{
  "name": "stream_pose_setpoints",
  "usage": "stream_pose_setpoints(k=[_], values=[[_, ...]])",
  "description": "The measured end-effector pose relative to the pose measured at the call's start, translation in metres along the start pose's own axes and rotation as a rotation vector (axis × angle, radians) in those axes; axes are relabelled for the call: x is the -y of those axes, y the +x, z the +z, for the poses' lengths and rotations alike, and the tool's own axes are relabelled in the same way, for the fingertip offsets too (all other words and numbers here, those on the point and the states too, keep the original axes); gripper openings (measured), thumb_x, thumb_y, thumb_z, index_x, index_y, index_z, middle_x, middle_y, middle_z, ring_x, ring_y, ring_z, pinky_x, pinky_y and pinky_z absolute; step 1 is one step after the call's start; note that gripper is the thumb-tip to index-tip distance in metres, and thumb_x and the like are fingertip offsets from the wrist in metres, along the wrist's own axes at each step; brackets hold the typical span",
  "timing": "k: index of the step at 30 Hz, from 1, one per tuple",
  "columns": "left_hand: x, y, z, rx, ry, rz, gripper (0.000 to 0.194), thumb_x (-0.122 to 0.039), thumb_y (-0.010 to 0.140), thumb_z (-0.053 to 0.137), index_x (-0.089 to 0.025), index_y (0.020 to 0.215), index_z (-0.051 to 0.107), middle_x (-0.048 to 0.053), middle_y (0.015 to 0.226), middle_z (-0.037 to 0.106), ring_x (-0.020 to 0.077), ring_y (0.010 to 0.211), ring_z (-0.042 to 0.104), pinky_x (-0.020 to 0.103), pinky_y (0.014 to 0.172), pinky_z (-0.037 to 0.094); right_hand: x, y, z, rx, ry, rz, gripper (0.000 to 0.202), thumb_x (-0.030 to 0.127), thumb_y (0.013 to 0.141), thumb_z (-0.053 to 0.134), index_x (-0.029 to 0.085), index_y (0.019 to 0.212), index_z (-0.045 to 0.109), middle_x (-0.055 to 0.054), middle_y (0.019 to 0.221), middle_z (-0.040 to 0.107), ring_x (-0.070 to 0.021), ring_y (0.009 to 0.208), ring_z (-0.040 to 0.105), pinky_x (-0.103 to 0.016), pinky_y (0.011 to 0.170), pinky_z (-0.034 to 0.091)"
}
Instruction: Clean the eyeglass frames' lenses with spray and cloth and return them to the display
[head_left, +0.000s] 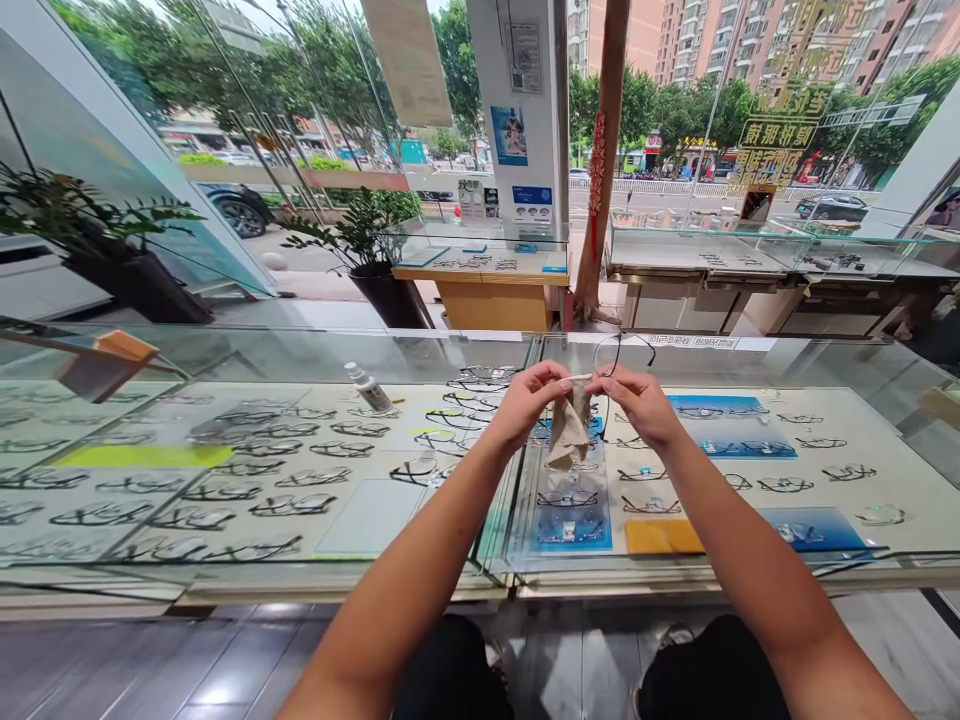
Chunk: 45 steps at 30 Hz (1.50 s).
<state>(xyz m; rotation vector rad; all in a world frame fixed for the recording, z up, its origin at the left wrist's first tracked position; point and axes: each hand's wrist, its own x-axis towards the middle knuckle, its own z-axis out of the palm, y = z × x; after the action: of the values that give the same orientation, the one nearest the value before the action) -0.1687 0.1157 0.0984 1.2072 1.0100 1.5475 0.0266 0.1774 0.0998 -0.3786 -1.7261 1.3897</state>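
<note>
Over the glass display case, both my hands are raised close together at the middle of the view. My left hand (531, 398) pinches a beige cleaning cloth (570, 436), which hangs down between the hands. With closed fingers my right hand (637, 398) grips a pair of thin-framed glasses (619, 340); one part of the frame sticks up above the fingers. The cloth's upper edge runs across to the right fingertips, and it seems to cover part of the glasses. How the fingers press on the lens is hidden.
Rows of glasses (291, 505) lie inside the glass case (517, 570). A small bottle (369, 388) stands on its top at the left. An orange-brown stand (112, 365) is at the far left. Potted plants (379, 255) and more display counters (484, 275) are beyond.
</note>
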Motion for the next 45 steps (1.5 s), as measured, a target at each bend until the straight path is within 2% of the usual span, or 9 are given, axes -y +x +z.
stream_pose_setpoints(k=[11, 17, 21, 25, 30, 34, 38, 41, 45], values=[[-0.009, -0.006, 0.004, 0.151, 0.090, -0.010, 0.049, -0.058, 0.070, 0.093, -0.017, 0.077, 0.067, 0.000, 0.073, 0.063, 0.0124, 0.068, 0.054, 0.025, 0.065, 0.039, -0.001, 0.000, 0.000, -0.038, -0.012, -0.012, 0.049, 0.073, 0.084, 0.077, 0.025, 0.086, 0.086, -0.005, 0.091, 0.065, -0.0223, 0.097, 0.059, -0.041, 0.098, 0.048], [-0.005, -0.004, 0.003, 0.088, 0.095, 0.044, 0.051, -0.059, 0.069, 0.094, -0.017, 0.076, 0.067, -0.001, 0.072, 0.063, 0.0121, 0.068, 0.054, 0.025, 0.067, 0.040, 0.000, 0.001, 0.001, -0.163, -0.047, -0.026, 0.050, 0.075, 0.083, 0.076, 0.027, 0.085, 0.086, -0.005, 0.095, 0.072, -0.0245, 0.103, 0.064, -0.042, 0.106, 0.047], [-0.002, -0.005, 0.002, 0.051, 0.092, 0.058, 0.050, -0.058, 0.069, 0.095, -0.018, 0.077, 0.066, 0.000, 0.075, 0.066, 0.0130, 0.072, 0.057, 0.025, 0.070, 0.042, 0.001, 0.001, 0.005, -0.148, -0.058, -0.020, 0.048, 0.075, 0.084, 0.075, 0.029, 0.087, 0.086, -0.006, 0.105, 0.077, -0.0263, 0.112, 0.066, -0.044, 0.110, 0.046], [-0.001, -0.006, 0.005, 0.057, 0.090, 0.088, 0.048, -0.059, 0.072, 0.093, -0.018, 0.078, 0.067, 0.001, 0.079, 0.069, 0.0140, 0.075, 0.060, 0.025, 0.071, 0.045, 0.000, 0.000, 0.009, -0.160, -0.078, -0.019, 0.050, 0.076, 0.085, 0.073, 0.028, 0.087, 0.086, -0.006, 0.103, 0.078, -0.0268, 0.110, 0.068, -0.045, 0.111, 0.047], [0.001, -0.008, 0.010, 0.072, 0.070, 0.186, 0.043, -0.054, 0.074, 0.093, -0.017, 0.077, 0.071, 0.009, 0.107, 0.075, 0.0192, 0.096, 0.068, 0.031, 0.083, 0.054, -0.003, -0.001, 0.011, -0.214, -0.081, -0.032, 0.051, 0.076, 0.087, 0.072, 0.027, 0.089, 0.086, -0.005, 0.097, 0.077, -0.0254, 0.104, 0.068, -0.042, 0.105, 0.049], [0.000, -0.010, 0.011, 0.075, 0.119, 0.227, 0.038, -0.052, 0.076, 0.092, -0.019, 0.078, 0.075, 0.009, 0.107, 0.072, 0.0196, 0.097, 0.068, 0.033, 0.087, 0.056, -0.003, -0.002, 0.012, -0.241, -0.106, -0.002, 0.055, 0.078, 0.086, 0.070, 0.026, 0.094, 0.086, -0.003, 0.090, 0.072, -0.0223, 0.094, 0.063, -0.039, 0.098, 0.049], [-0.002, -0.013, 0.012, 0.093, 0.259, 0.290, 0.043, -0.062, 0.086, 0.081, -0.020, 0.077, 0.079, 0.011, 0.105, 0.070, 0.0231, 0.103, 0.066, 0.036, 0.091, 0.055, -0.003, -0.002, 0.013, -0.248, -0.114, -0.013, 0.055, 0.078, 0.085, 0.071, 0.026, 0.093, 0.087, -0.002, 0.087, 0.066, -0.0211, 0.092, 0.060, -0.039, 0.097, 0.049], [0.002, -0.014, 0.015, 0.068, 0.237, 0.290, 0.045, -0.064, 0.086, 0.080, -0.020, 0.077, 0.077, 0.008, 0.095, 0.067, 0.0192, 0.088, 0.064, 0.032, 0.080, 0.053, -0.003, -0.003, 0.015, -0.239, -0.087, -0.015, 0.054, 0.077, 0.085, 0.072, 0.026, 0.092, 0.087, -0.003, 0.086, 0.064, -0.0215, 0.092, 0.058, -0.039, 0.096, 0.048], [0.011, -0.013, 0.018, 0.071, 0.043, 0.077, 0.049, -0.059, 0.074, 0.092, -0.020, 0.087, 0.067, 0.002, 0.085, 0.066, 0.0118, 0.069, 0.056, 0.025, 0.063, 0.045, -0.004, -0.005, 0.018, -0.199, -0.005, 0.006, 0.051, 0.076, 0.085, 0.073, 0.028, 0.092, 0.087, -0.004, 0.089, 0.063, -0.0222, 0.095, 0.058, -0.039, 0.097, 0.048]])
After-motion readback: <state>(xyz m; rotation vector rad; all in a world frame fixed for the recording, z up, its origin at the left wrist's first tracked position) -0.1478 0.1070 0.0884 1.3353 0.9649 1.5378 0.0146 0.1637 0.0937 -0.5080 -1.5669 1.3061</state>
